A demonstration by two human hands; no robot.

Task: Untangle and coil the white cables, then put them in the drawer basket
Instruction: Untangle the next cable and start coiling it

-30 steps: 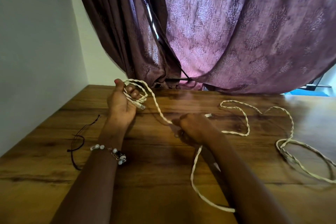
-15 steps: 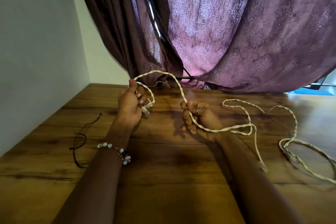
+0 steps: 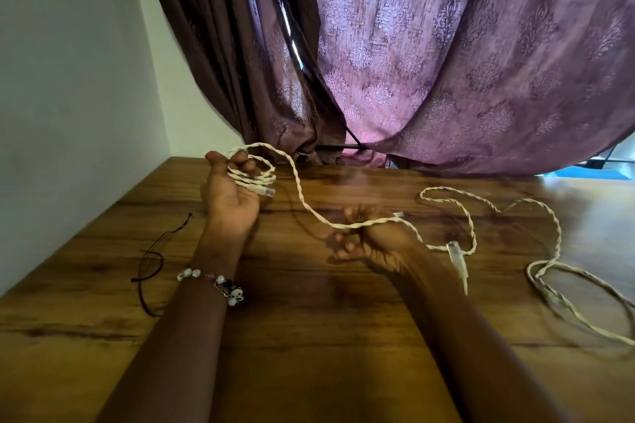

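I saw the left hand point(image 3: 228, 194) gripping small loops of the twisted white cable point(image 3: 302, 197) above the wooden table point(image 3: 309, 336). The right hand point(image 3: 369, 239), blurred, curled around the strand; the rest trailed rightward across the tabletop.

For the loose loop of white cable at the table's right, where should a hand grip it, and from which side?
Likely at the neck of the loose loop, where its strands cross and bunch together. Come from above with the right hand: it lies flat on the table, so one pinch gathers the turns.

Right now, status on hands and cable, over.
Left hand grips coiled loops. Right hand blurred, on twisted white cable. Rest trails loose across table. Nothing blocking.
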